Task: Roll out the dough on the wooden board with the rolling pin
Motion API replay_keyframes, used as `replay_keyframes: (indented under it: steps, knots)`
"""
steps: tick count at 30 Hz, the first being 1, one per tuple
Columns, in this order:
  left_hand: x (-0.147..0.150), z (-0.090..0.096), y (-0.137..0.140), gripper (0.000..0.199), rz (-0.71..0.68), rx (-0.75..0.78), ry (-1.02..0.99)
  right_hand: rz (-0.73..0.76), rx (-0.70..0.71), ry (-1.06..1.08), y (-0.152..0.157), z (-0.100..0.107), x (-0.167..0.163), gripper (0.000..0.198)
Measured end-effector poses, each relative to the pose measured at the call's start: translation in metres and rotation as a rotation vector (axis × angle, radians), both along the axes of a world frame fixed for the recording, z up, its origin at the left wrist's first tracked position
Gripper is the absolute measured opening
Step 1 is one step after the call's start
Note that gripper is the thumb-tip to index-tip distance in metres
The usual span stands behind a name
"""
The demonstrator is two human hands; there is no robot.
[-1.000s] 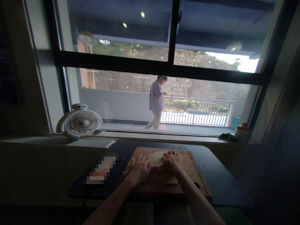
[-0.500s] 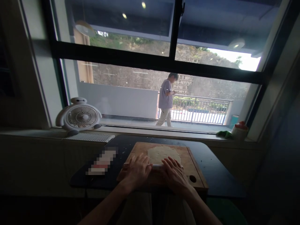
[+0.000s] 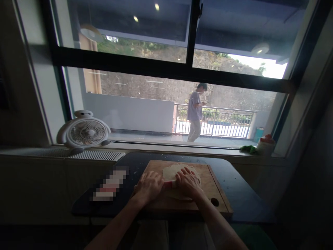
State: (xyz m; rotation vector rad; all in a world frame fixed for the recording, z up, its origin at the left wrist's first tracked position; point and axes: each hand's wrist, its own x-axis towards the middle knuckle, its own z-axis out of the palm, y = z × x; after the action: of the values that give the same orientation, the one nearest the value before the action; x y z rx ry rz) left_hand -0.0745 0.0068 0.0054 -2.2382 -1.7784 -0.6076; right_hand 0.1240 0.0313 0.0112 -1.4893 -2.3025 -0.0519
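Note:
A flat, pale sheet of dough [image 3: 170,171] lies on a wooden cutting board [image 3: 213,184], showing both beyond and on the near side of a rolling pin [image 3: 169,184]. Only a short stretch of the pin, whitish and red, shows between my hands. My left hand [image 3: 149,185] bends its fingers over the pin's left part, near the board's left side. Over the right part lies my right hand [image 3: 188,180], closed down on the pin with its fingertips reaching over the dough. Both palms hide most of the pin.
The board rests on a dark table [image 3: 244,194]. A blurred-out object [image 3: 110,185] lies at the table's left. On the sill stand a white fan [image 3: 90,132], a green cloth [image 3: 249,149] and a red-topped container [image 3: 265,146]. Outside the window walks a person [image 3: 195,107].
The rolling pin has shifted over the dough, and dough now shows on its near side. My right hand has moved slightly forward. Outside, the person has walked to the right.

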Motion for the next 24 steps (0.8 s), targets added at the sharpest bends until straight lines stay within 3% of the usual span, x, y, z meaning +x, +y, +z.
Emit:
replay_keyframes:
  steps: [3,6,9,14,17,24]
  knots:
    - [0.001,0.000,-0.006,0.038,-0.014,0.028,-0.003,-0.023,0.089,0.058,-0.034,-0.016,0.007,0.044]
    - [0.001,0.001,-0.007,0.037,-0.010,0.038,-0.005,-0.073,0.146,0.090,-0.048,-0.029,0.007,0.048]
    - [0.000,0.000,-0.002,0.038,0.009,0.018,-0.008,-0.114,0.113,0.083,-0.033,-0.027,0.002,0.048]
    - [-0.001,-0.001,0.004,0.039,0.055,-0.036,-0.016,-0.154,0.012,0.040,0.016,-0.002,-0.011,0.046]
    - [0.000,0.002,0.002,0.038,0.056,-0.048,-0.020,-0.155,-0.013,0.028,0.023,0.003,-0.014,0.045]
    - [0.002,0.002,-0.007,0.038,0.016,0.005,-0.025,-0.166,0.152,0.058,-0.041,-0.027,0.003,0.048]
